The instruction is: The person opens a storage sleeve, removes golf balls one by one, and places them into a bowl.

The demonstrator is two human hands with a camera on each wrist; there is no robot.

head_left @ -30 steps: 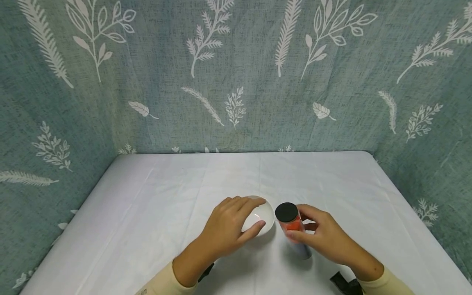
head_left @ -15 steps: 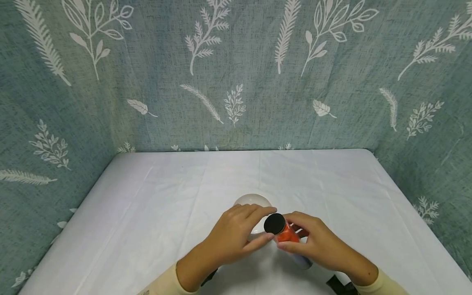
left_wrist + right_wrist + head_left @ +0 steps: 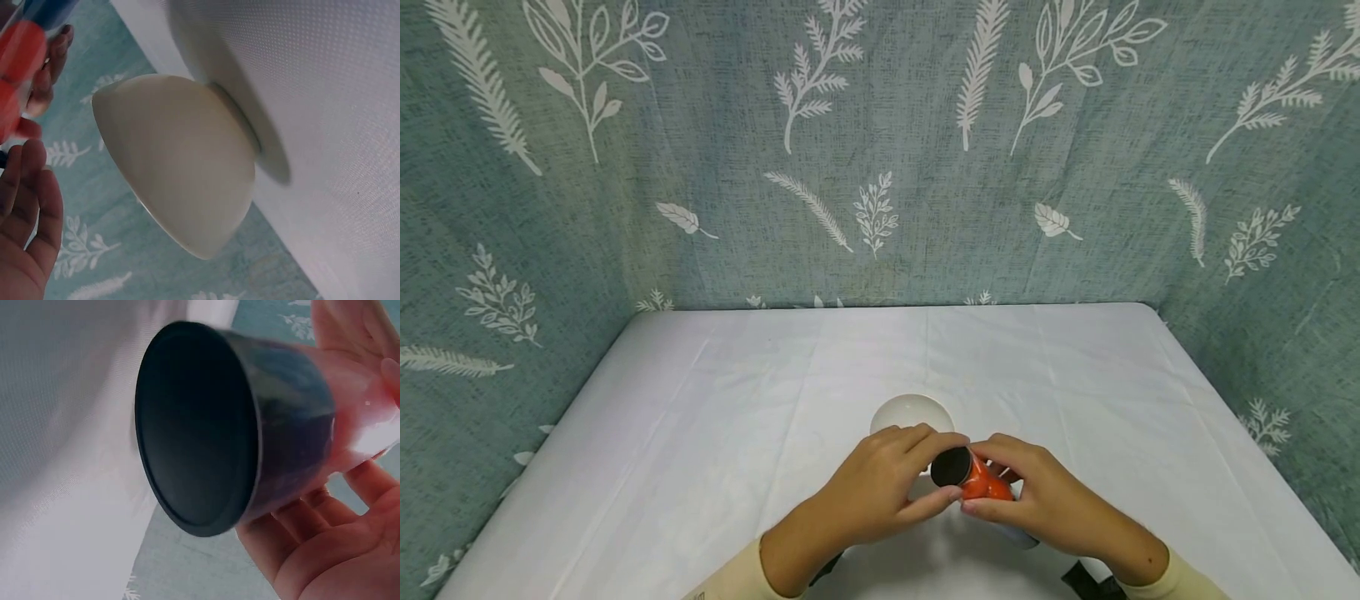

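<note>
My right hand (image 3: 1052,496) grips a jar (image 3: 987,482) with a black lid, an orange-red body and a darker lower end. It is held tilted above the table, lid toward the left. My left hand (image 3: 876,482) has thumb and index finger on opposite sides of the black lid (image 3: 951,467). In the right wrist view the jar's round dark base (image 3: 197,428) faces the camera, and right-hand fingers (image 3: 312,525) curl under its side. A white bowl (image 3: 912,409) stands just beyond the hands, partly hidden by them; the left wrist view shows the bowl's outer side (image 3: 178,159).
A white cloth covers the table (image 3: 760,375). Behind it and along both sides hangs a green curtain (image 3: 722,167) with white leaf prints. Black straps (image 3: 1093,581) show near the wrists.
My right hand has brought the jar leftward and tipped it further over. My left hand has shifted from over the bowl to the jar's lid, taking hold of it.
</note>
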